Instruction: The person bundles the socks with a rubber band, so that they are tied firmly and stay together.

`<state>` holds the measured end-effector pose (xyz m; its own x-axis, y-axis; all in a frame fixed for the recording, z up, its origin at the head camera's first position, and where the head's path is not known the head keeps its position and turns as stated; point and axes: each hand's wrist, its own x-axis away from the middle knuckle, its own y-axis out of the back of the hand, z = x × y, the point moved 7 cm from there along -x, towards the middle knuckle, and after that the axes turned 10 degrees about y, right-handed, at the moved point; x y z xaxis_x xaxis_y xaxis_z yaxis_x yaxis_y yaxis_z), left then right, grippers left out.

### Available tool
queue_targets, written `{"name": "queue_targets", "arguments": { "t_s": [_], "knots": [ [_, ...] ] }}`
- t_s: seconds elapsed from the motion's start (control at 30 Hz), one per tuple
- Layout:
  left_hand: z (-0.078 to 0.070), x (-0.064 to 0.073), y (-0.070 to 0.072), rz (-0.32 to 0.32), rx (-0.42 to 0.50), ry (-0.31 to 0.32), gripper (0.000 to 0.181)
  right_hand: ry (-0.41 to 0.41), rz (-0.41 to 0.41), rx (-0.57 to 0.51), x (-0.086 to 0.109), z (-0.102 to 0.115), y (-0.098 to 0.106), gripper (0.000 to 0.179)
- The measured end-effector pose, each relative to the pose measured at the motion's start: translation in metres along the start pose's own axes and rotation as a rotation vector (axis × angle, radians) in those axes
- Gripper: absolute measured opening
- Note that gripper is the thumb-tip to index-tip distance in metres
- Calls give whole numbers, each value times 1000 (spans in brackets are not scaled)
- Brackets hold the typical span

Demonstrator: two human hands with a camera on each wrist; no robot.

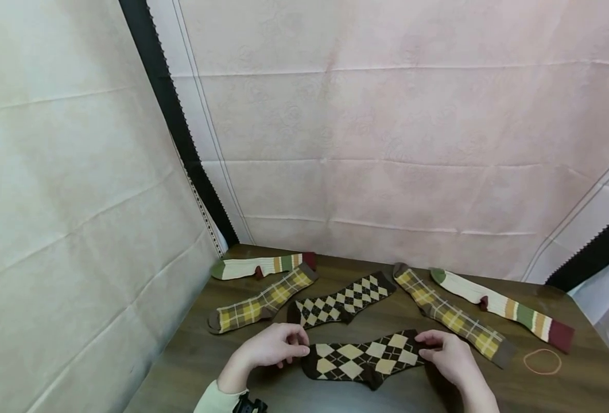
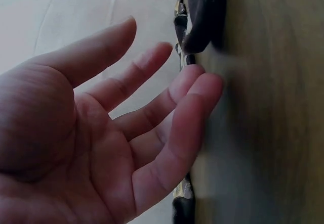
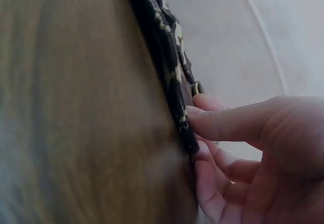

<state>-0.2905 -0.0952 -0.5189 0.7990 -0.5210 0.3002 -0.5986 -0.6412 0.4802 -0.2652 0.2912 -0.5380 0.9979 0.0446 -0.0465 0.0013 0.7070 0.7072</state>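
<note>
A black-and-cream argyle sock [image 1: 353, 361] lies flat at the front of the table, toe to the left and cuff to the right. At its toe is my left hand [image 1: 278, 345]; the left wrist view shows the fingers loosely bent and the thumb apart, holding nothing. My right hand [image 1: 446, 357] pinches the cuff edge between thumb and fingers, and the sock [image 3: 174, 82] runs away from them in the right wrist view. Just behind lies a second argyle sock [image 1: 342, 299], slanting up to the right.
Yellow plaid socks lie on both sides, one on the left [image 1: 263, 301] and one on the right [image 1: 451, 318]. Striped socks lie farther out, at the back left [image 1: 242, 268] and the right [image 1: 511, 307]. A rubber band [image 1: 542, 362] rests on the brown table [image 1: 180, 367]. Cloth walls [image 1: 387, 189] stand behind.
</note>
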Motion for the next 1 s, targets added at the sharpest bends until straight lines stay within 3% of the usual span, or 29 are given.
{"name": "queue_targets", "arguments": {
  "t_s": [0.37, 0.7, 0.83, 1.0],
  "knots": [
    [4, -3, -8, 15, -23, 8, 6, -5, 63, 21, 7, 1, 0, 19],
    [5, -7, -8, -74, -55, -12, 7, 18, 101, -16, 13, 2, 1, 19],
    [6, -9, -6, -105, -81, -9, 12, 38, 178, -75, 15, 1, -1, 17],
    [6, -11, -3, -132, -100, -23, 16, 115, 340, -232, 22, 0, -6, 14]
  ]
}}
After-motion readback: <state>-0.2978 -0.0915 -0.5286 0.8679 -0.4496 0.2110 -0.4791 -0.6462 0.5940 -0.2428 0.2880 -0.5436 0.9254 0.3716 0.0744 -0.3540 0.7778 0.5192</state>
